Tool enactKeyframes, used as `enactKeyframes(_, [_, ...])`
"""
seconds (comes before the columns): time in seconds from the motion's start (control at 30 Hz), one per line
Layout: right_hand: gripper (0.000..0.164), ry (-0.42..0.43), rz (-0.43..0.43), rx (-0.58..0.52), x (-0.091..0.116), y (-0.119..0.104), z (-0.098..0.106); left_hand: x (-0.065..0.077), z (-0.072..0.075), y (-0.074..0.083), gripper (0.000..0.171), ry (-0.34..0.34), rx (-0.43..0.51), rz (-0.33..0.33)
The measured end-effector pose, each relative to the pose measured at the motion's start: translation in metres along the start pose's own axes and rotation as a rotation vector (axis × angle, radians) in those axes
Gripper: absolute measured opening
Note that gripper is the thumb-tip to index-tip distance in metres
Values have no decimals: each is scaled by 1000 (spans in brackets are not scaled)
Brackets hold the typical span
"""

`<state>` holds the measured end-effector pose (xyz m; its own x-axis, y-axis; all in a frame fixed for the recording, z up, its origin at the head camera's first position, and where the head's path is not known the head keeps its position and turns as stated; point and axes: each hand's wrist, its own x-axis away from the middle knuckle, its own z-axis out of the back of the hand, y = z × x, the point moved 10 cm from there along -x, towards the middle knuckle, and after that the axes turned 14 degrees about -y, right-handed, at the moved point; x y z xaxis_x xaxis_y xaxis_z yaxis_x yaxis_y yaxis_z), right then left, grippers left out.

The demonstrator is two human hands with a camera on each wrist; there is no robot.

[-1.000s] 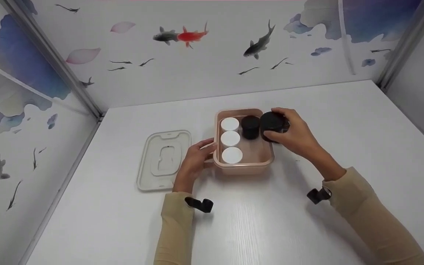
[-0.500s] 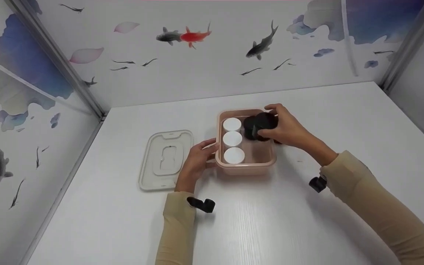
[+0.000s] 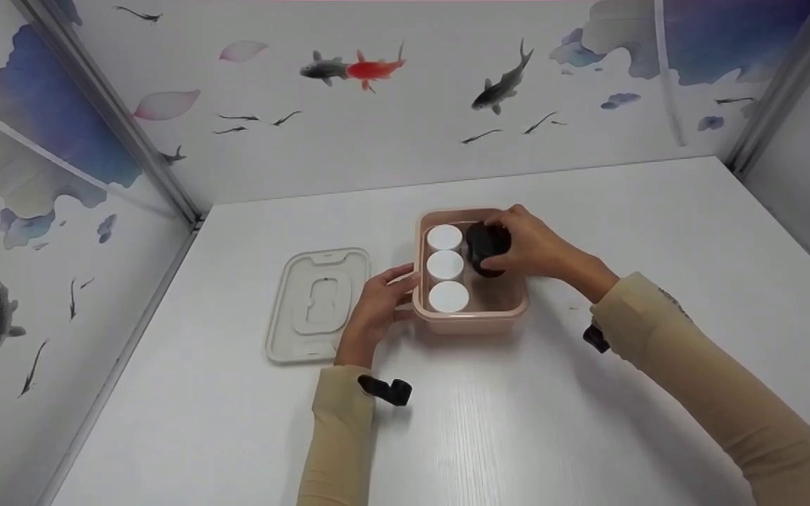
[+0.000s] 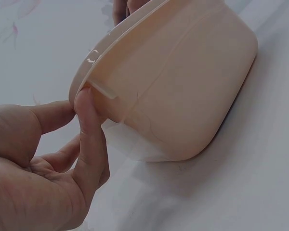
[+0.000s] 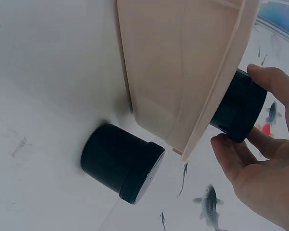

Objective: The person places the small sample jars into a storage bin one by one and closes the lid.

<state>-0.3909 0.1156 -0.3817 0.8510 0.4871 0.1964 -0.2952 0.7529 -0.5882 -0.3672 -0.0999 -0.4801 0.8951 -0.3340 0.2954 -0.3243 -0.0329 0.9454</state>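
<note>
A pink plastic box (image 3: pixel 472 320) stands mid-table with three white-lidded jars (image 3: pixel 445 265) in a row along its left side. My right hand (image 3: pixel 538 249) grips a black jar (image 3: pixel 487 247) by its sides, low over the box's right half, near the far end. In the right wrist view the black jar (image 5: pixel 238 113) shows above the box rim (image 5: pixel 221 82), pinched between fingers and thumb. My left hand (image 3: pixel 377 306) holds the box's left rim; the thumb (image 4: pixel 89 125) and a finger pinch the rim tab of the box (image 4: pixel 183 86).
Another black jar (image 5: pixel 118 161) stands on the table just outside the box's right wall, hidden by my hand in the head view. A clear lid (image 3: pixel 317 302) lies flat left of the box. Painted walls close the table at the back and both sides.
My right hand has carried the black jar leftward from beyond the box's right rim to over its inside and lowered it. The left hand has stayed on the rim.
</note>
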Motion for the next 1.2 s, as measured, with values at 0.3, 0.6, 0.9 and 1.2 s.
enactKeyframes(0.3, [70,-30,17,97,-9,-1,-8,1,-2,1,46,-15,8,-28])
enactKeyframes(0.6, [73,-90,21,136,-14,-1,-15,0,-1,0,45,-6,3,-16])
enactKeyframes(0.9, [71,-99,36,251,-19,-1,-25,-1,0,0,47,-1,-8,-9])
enactKeyframes(1.2, [72,-100,43,347,-20,-2,-30,-1,-2,0,46,-15,-4,-16])
